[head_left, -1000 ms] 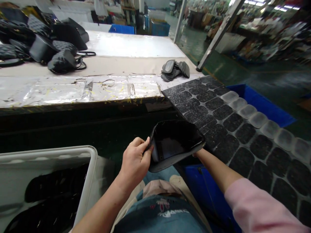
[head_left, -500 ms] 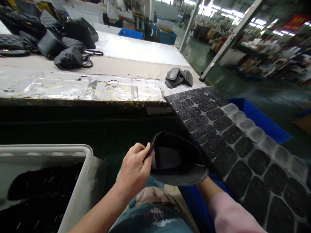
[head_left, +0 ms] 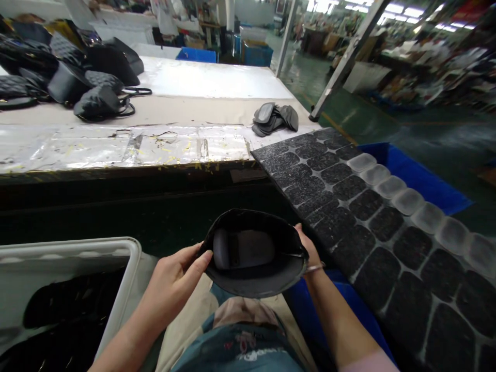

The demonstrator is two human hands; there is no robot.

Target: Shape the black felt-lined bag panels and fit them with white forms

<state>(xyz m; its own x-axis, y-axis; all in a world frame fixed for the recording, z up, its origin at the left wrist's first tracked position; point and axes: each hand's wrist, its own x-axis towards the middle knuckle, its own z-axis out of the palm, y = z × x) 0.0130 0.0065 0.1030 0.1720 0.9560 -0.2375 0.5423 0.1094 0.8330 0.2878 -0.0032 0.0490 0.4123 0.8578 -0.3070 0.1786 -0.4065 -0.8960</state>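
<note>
Held open, black pouch (head_left: 253, 253), left hand (head_left: 174, 279), right hand (head_left: 308, 250) flanking.

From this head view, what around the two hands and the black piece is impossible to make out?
- Right hand: mostly hidden behind the black piece; its grip cannot be seen.
- Left hand fingers: tips tucked under the piece's rim.
- White bin: contents dark, cut off by the left and bottom edges.
- Far factory floor: blurred.
</note>
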